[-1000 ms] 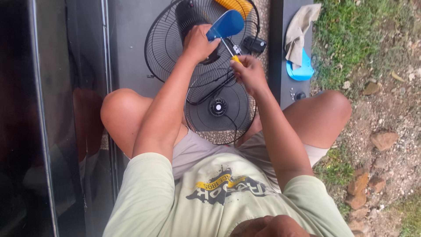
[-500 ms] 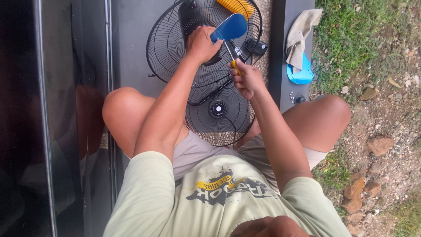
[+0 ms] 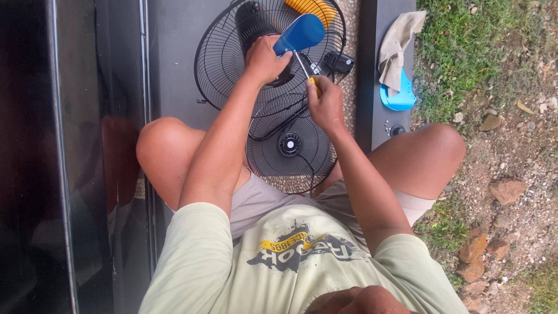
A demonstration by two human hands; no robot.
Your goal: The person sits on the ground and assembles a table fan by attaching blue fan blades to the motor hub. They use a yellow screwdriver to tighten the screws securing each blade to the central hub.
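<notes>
Screwdriver (image 3: 303, 65) in right hand (image 3: 325, 104), left hand (image 3: 264, 58) steadying fan motor (image 3: 256, 23)

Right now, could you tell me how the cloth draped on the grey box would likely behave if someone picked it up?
The cloth would probably go limp: it already sags in folds over the blue blade beneath it. It looks thin, so likely light. It seems unlikely to slip or roll, but lifting it might nudge that blade, which lies near the edge of the box.
</notes>
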